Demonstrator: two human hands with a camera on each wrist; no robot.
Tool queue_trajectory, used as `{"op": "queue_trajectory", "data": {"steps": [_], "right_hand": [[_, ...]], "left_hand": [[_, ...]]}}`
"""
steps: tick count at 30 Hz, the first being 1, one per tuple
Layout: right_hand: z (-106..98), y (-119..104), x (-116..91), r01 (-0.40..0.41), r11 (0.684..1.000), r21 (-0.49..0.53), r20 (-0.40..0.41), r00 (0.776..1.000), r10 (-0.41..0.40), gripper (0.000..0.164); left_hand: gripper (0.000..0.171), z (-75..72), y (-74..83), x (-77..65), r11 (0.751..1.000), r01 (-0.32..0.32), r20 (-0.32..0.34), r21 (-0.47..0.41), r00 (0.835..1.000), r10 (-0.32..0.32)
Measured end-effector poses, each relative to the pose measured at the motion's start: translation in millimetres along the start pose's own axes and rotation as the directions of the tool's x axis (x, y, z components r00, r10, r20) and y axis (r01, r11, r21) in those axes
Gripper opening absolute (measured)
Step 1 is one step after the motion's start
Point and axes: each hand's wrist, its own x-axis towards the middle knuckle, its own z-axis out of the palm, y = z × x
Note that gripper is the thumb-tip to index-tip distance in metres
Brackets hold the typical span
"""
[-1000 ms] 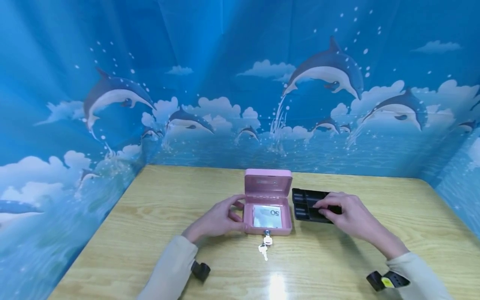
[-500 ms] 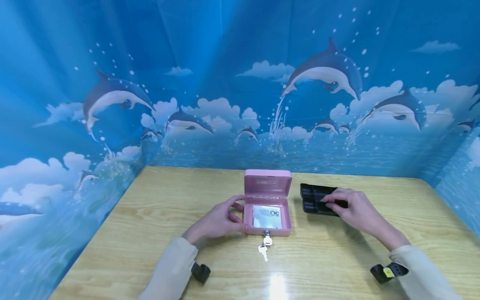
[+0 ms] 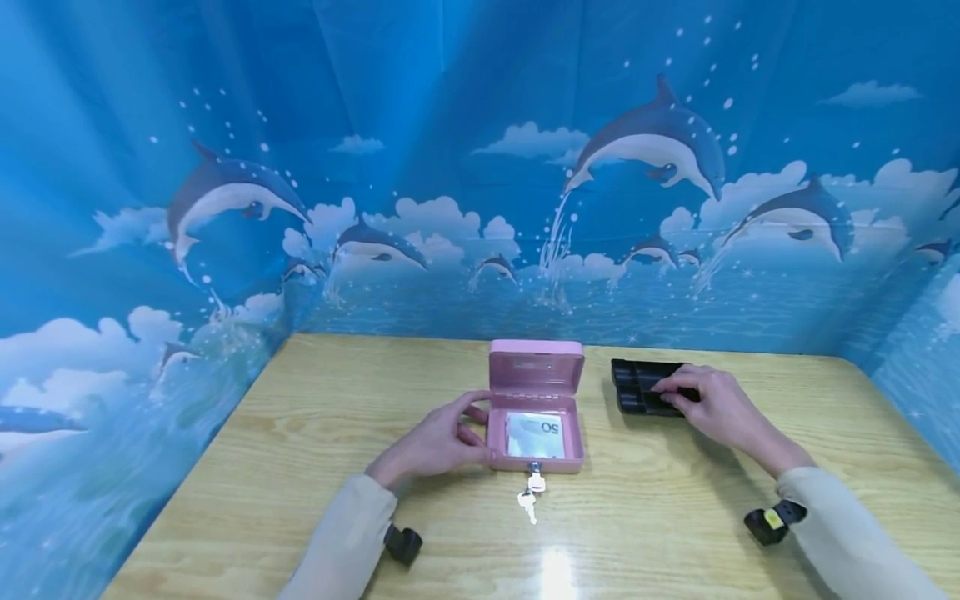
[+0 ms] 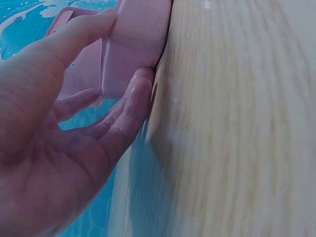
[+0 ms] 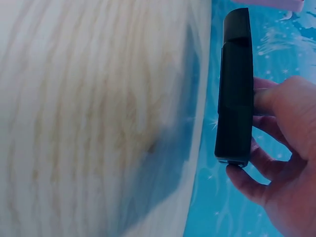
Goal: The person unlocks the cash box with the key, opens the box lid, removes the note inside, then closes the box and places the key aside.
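Note:
A pink cash box [image 3: 517, 464] stands on the table with its lid raised. Inside lies a banknote [image 3: 534, 437] marked 50, and a key [image 3: 536, 482] sits in the front lock with a second key hanging from it. My left hand [image 3: 442, 435] grips the box's left side, thumb near the front corner, fingers farther back. To the right, my right hand [image 3: 716, 407] pinches a black compartment tray [image 3: 637, 390] from above. In the right wrist view the tray [image 5: 235, 94] hangs clear of the tabletop, its compartments facing away.
The wood-grain table [image 3: 615, 533] ends at a blue dolphin-print curtain [image 3: 442, 275], which hangs behind it and along both sides. Black wrist cameras are strapped to both wrists. A bright light reflection shows on the tabletop near the front.
My right hand has carried the black tray to the right and toward the back, away from the cash box. My left hand and the box stay in place.

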Motion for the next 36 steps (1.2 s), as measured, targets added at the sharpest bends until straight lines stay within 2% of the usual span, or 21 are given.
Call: {"op": "queue_trajectory", "data": {"steps": [11, 17, 29, 36], "right_hand": [[6.4, 19.1, 4.8, -0.038, 0.999, 0.009, 0.026, 0.999, 0.038, 0.027], [8.3, 27.8, 9.3, -0.049, 0.998, -0.038, 0.064, 0.997, 0.052, 0.025], [12.4, 40.5, 17.7, -0.147, 0.989, 0.0, 0.146, 0.979, 0.145, 0.023], [11.5, 43.7, 19.2, -0.163, 0.987, 0.005, 0.181, 0.971, 0.16, 0.028]], "left_hand": [[0.088, -0.7, -0.4, 1.4, 1.0, 0.008, -0.001, 0.014, 1.0, -0.008], [0.089, -1.1, -0.8, 3.1, 1.0, 0.003, 0.0, 0.031, 1.0, -0.003], [0.089, -1.2, -1.6, 3.7, 0.999, 0.001, 0.001, 0.034, 1.0, -0.001], [0.09, -1.5, -1.0, 3.7, 0.999, -0.007, 0.003, 0.043, 1.0, 0.007]]}}
